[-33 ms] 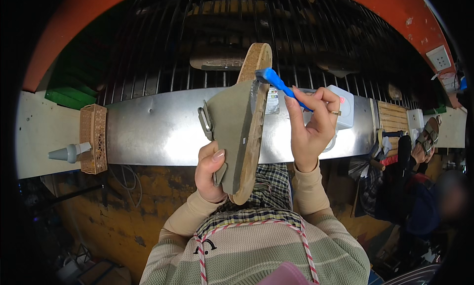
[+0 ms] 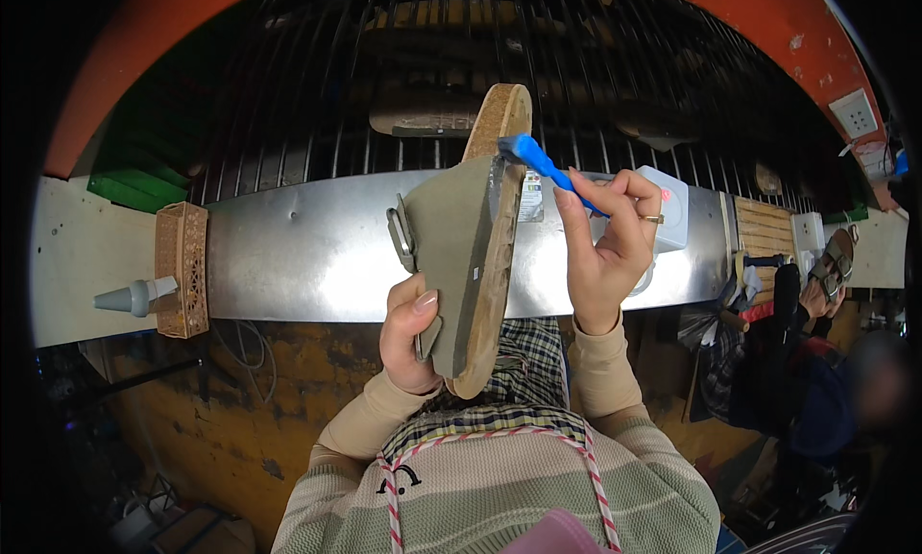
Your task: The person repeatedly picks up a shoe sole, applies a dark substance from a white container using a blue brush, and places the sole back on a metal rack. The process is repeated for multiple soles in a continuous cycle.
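Observation:
A grey-green clog (image 2: pixel 451 256) with a cork footbed (image 2: pixel 492 122) is held tilted over the bench, its bare cork end pointing away from me. My left hand (image 2: pixel 405 338) is closed around its near end, thumb on the upper beside a strap. A metal buckle (image 2: pixel 401 232) sticks out on the left side. Between the thumb and fingers of my right hand (image 2: pixel 615 242) is a small blue brush (image 2: pixel 543 160). Its dark bristles touch the clog's edge where the upper meets the cork. A wet-looking dark band runs along that edge.
Below lies a metal bench (image 2: pixel 288 256), with a conveyor of dark bars (image 2: pixel 317 132) behind it carrying shoes. A pale container (image 2: pixel 672 208) stands beyond my right hand. At left is a tan basket (image 2: pixel 182 266). A co-worker's hand (image 2: pixel 816 300) holds a sandal (image 2: pixel 834 263) at far right.

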`<state>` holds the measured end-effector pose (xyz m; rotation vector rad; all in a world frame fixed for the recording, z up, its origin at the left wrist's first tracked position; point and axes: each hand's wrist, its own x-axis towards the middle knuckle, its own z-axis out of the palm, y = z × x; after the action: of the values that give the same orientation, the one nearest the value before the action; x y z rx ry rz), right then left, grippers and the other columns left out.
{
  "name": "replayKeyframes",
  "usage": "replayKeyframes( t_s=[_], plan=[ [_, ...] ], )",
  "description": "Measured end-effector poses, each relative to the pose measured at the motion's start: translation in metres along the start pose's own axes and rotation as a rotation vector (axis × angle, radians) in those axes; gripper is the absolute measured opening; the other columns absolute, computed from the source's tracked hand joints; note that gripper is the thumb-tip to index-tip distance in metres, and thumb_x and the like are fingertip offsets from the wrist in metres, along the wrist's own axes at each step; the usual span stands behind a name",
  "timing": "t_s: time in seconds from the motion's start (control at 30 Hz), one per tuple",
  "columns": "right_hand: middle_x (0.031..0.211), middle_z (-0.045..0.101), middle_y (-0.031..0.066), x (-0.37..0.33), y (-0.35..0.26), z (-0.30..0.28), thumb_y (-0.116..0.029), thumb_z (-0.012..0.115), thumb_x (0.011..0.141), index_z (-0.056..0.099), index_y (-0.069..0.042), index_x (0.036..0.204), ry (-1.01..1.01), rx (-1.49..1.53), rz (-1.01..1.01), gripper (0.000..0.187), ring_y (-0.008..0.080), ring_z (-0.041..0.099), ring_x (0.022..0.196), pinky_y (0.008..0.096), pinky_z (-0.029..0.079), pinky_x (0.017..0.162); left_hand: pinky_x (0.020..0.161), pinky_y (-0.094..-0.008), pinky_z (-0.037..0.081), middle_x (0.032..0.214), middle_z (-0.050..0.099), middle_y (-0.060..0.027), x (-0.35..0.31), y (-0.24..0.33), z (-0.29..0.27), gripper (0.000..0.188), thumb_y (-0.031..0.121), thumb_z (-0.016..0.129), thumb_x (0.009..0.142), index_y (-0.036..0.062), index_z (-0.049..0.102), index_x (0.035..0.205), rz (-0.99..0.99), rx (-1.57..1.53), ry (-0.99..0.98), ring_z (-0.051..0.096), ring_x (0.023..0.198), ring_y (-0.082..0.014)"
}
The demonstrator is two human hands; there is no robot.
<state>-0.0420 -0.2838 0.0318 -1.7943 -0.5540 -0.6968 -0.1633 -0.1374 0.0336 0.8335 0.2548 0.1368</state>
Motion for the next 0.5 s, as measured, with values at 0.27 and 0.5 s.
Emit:
replayKeyframes(
  t_s=[0.27, 0.5],
  plan=[
    [0.101, 0.043, 0.0058, -0.012, -0.001, -0.005, 0.005, 0.079, 0.075, 0.073, 0.001, 0.1, -0.068, 0.089, 0.037, 0.026, 0.0104, 0.05, 0.077, 0.0235, 0.044, 0.07, 0.073, -0.0294, 0.053, 0.095, 0.068, -0.0164, 0.003, 0.003, 0.003, 0.053, 0.035, 0.047, 0.087, -0.0101, 0.06, 0.112, -0.01, -0.061, -0.003, 0.067, 0.081, -0.0201],
    [0.1, 0.044, 0.0068, -0.03, -0.014, -0.012, 0.005, 0.08, 0.073, 0.073, 0.002, 0.1, -0.139, 0.177, 0.057, 0.028, 0.0119, 0.05, 0.077, 0.0246, 0.044, 0.067, 0.076, -0.0303, 0.053, 0.1, 0.068, -0.0165, 0.005, 0.005, 0.004, 0.053, 0.034, 0.046, 0.089, -0.0094, 0.057, 0.117, 0.001, -0.104, 0.018, 0.067, 0.086, -0.0202]
  ],
)
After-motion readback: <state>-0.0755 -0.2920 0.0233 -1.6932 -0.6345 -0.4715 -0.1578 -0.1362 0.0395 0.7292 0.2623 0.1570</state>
